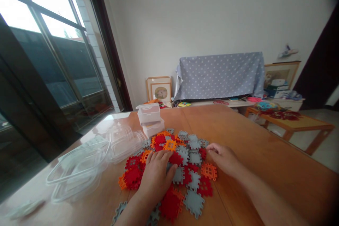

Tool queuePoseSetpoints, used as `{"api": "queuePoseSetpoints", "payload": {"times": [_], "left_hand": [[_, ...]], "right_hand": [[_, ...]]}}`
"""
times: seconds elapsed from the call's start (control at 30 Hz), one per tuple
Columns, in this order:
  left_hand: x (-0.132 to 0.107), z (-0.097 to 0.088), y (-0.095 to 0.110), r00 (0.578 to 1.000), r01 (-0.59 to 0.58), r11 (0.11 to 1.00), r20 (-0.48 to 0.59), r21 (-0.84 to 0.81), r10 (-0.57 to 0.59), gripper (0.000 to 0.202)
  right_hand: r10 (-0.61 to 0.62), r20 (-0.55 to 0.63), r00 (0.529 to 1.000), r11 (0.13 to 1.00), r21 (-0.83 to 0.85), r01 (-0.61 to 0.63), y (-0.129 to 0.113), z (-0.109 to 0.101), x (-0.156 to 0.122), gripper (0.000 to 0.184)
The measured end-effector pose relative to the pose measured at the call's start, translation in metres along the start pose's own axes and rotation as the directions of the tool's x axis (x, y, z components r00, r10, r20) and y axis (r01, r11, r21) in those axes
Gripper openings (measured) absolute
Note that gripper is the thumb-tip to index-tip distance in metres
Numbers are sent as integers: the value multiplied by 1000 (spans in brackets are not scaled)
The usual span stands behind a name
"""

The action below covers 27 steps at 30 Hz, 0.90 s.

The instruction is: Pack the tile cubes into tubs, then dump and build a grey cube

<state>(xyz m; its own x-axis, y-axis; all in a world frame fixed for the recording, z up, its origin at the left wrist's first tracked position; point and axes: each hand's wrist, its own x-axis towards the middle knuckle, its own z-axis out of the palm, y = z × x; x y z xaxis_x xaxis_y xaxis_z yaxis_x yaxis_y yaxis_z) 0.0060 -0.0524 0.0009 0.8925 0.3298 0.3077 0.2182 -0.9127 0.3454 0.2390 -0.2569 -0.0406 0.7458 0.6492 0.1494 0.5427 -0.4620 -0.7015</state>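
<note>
Left hand, nearest, spreads its fingers on red and grey plastic lattice tiles; right hand, fingers loosely together, touches their right edge.

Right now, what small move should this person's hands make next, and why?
I'd guess the right hand could best pick up the orange lattice-shaped plastic tile near it. That tile lies at the edge of the pile of tiles, uncovered by others, so it should lift away cleanly, while the left hand rests on the pile's other side.
</note>
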Motion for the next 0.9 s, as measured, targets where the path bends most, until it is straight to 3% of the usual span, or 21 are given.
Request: {"api": "queuePoseSetpoints", "payload": {"times": [0.1,0.2,0.27,0.37,0.43,0.63,0.73,0.9], "left_hand": [[-1,0,-1,1000,17,1000,15,-2,-17,50],[-3,3,-2,997,-19,1000,78,-10,20,85],[-5,6,-2,993,-39,999,115,-10,40,97],[-5,7,-2,993,-23,1000,115,-7,24,82],[-4,6,-2,995,-9,1000,96,-10,10,67],[-1,0,-1,999,-5,1000,52,-17,6,39],[-1,0,0,999,-9,999,40,-34,10,35],[-3,0,3,998,-39,997,52,-59,42,44]], "right_hand": [[-13,34,999,1000,-23,14,-4,0,-3,30],[-50,157,986,998,-36,56,-14,1,-10,40],[-105,217,971,993,-39,116,-21,3,-16,47],[-180,257,950,981,-18,191,-29,9,-22,55],[-197,257,946,980,31,196,-30,12,-22,50],[-94,148,984,986,151,72,-14,11,-9,34],[-118,130,984,987,122,102,-12,8,-8,33],[-256,223,941,966,41,253,-26,6,-18,45]]}}
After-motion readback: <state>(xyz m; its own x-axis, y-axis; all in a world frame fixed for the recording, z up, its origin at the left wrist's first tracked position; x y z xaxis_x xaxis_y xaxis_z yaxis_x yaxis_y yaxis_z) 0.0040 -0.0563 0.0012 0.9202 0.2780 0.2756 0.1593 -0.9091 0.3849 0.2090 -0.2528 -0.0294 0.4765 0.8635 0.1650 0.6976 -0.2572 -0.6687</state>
